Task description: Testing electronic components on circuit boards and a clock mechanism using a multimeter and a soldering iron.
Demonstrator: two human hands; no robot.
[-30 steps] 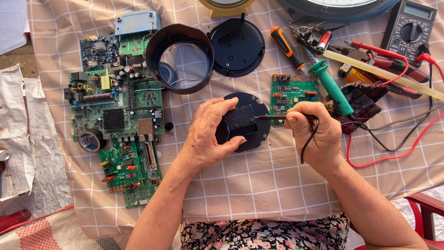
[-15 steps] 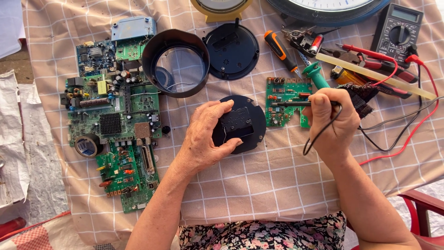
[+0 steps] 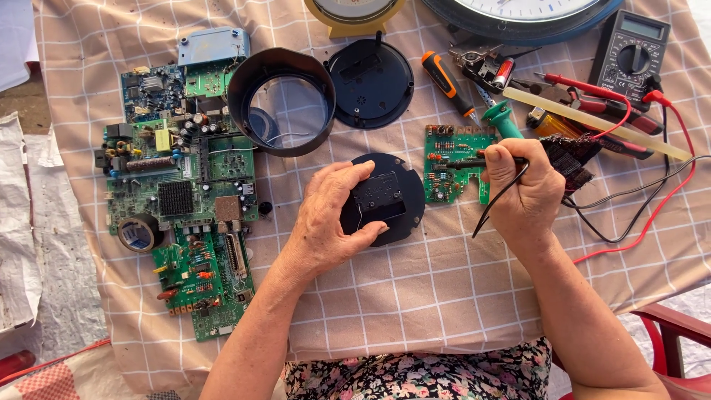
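My left hand (image 3: 332, 218) rests on a round black clock mechanism disc (image 3: 389, 196) and grips its left edge against the checked cloth. My right hand (image 3: 523, 189) is closed around a thin black probe (image 3: 468, 163) with a black lead trailing down from it. The probe tip lies over a small green circuit board (image 3: 452, 159) just right of the disc.
Several large green circuit boards (image 3: 181, 192) and a tape roll (image 3: 136, 233) lie at left. A black ring housing (image 3: 281, 101), a black round cover (image 3: 370, 83), screwdrivers (image 3: 448, 85), a multimeter (image 3: 629, 48) with red and black leads, and clock faces sit at the back.
My right hand has lifted the probe off the black disc and moved it right, over the small green board. My left hand stays on the disc.
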